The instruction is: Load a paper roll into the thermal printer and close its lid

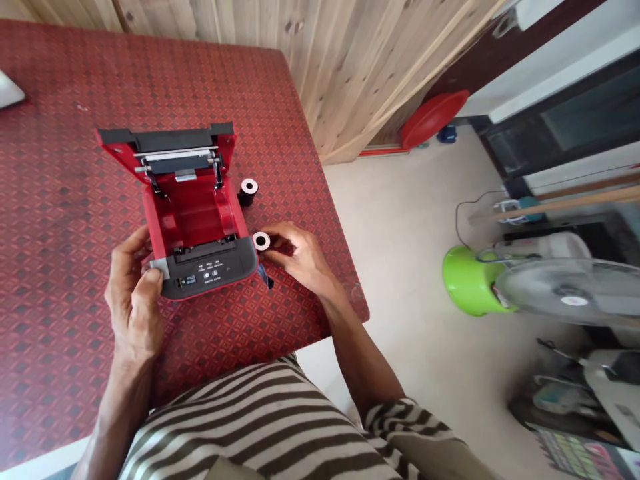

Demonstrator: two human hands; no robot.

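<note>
A red and black receipt printer (200,210) stands on the table with its lid (167,143) raised. Its red paper compartment (195,217) holds no roll. My left hand (135,293) grips the printer's front left corner, thumb on the grey edge and fingers along the side. At the printer's right side, the thumb and fingers of my right hand (303,257) close on a small paper roll (261,241) with a white end and dark hole. A second small roll (249,189), dark on its side, stands just behind it. A dark strip (266,277) hangs by the front right corner.
Red patterned cloth covers the table (65,267), whose right edge drops to a pale floor (380,253). A white object (10,90) lies at the far left. Wooden panelling (325,73) rises behind. On the floor side are a green stool (470,280) and a fan (565,290).
</note>
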